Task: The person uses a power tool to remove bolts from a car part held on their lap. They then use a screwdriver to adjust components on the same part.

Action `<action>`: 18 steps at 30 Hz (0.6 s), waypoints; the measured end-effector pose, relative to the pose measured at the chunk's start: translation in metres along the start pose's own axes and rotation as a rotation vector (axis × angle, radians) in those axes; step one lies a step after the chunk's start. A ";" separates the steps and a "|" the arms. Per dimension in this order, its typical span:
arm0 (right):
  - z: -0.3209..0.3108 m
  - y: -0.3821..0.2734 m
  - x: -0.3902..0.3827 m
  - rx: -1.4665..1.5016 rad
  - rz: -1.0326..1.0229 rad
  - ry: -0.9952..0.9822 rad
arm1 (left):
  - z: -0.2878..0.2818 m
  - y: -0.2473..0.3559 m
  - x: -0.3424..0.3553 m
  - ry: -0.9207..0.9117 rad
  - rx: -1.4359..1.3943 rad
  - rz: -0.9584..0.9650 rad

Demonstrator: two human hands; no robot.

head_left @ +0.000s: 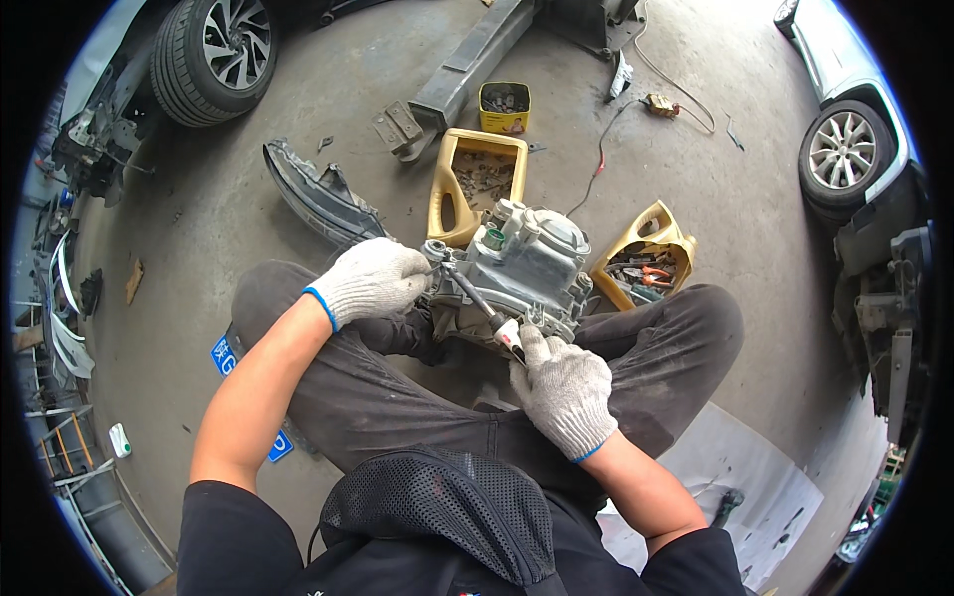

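Note:
A car headlight housing (527,260), grey and dusty with its back side up, rests between my bent legs. My left hand (376,280), in a white knit glove with a blue cuff, has its fingers closed at the housing's left edge, beside a small round fitting (434,250). My gloved right hand (569,389) grips a rod-shaped tool (479,301) with a dark metal shaft and a white-and-red handle. The shaft slants up and left across the housing, its far end close to my left fingertips. I cannot make out whether that end touches the plastic.
Cut-open yellow jugs hold small hardware (429,214) and hand tools (601,273). Beyond them stand a yellow tub (505,129) and a metal beam (467,70). A long curved dark part (323,199) lies left. A cable (602,149) crosses the floor. Cars (845,159) stand at both sides.

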State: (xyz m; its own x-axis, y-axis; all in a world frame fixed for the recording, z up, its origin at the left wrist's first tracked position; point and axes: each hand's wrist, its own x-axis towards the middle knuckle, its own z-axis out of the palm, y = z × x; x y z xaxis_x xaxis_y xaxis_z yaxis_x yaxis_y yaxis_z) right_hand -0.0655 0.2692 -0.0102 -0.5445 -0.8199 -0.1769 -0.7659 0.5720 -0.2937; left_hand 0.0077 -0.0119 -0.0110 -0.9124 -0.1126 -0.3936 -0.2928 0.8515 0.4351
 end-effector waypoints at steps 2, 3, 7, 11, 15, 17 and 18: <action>0.002 0.001 0.000 0.001 -0.003 0.008 | -0.003 0.004 0.000 -0.029 -0.012 -0.022; 0.003 0.002 -0.001 0.001 -0.005 0.012 | -0.005 0.006 0.000 -0.044 -0.028 -0.045; 0.002 0.004 -0.003 0.029 -0.036 0.055 | -0.005 0.007 -0.002 -0.043 -0.039 -0.072; 0.000 0.008 -0.004 0.160 -0.032 0.086 | -0.002 0.000 -0.004 -0.011 0.069 -0.022; -0.006 0.011 -0.001 0.491 0.074 0.002 | -0.006 0.000 -0.006 0.062 0.038 -0.027; -0.012 0.008 0.000 0.573 0.100 -0.059 | -0.003 -0.003 -0.006 0.104 0.009 -0.029; -0.010 0.007 0.000 0.617 0.117 -0.108 | -0.005 -0.001 -0.006 0.087 0.030 -0.030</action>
State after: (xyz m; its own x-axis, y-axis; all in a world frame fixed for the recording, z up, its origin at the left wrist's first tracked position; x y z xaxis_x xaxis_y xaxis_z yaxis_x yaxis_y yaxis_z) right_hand -0.0741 0.2738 -0.0028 -0.5504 -0.7693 -0.3246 -0.3483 0.5648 -0.7481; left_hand 0.0122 -0.0145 -0.0048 -0.9252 -0.1811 -0.3336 -0.3127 0.8619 0.3993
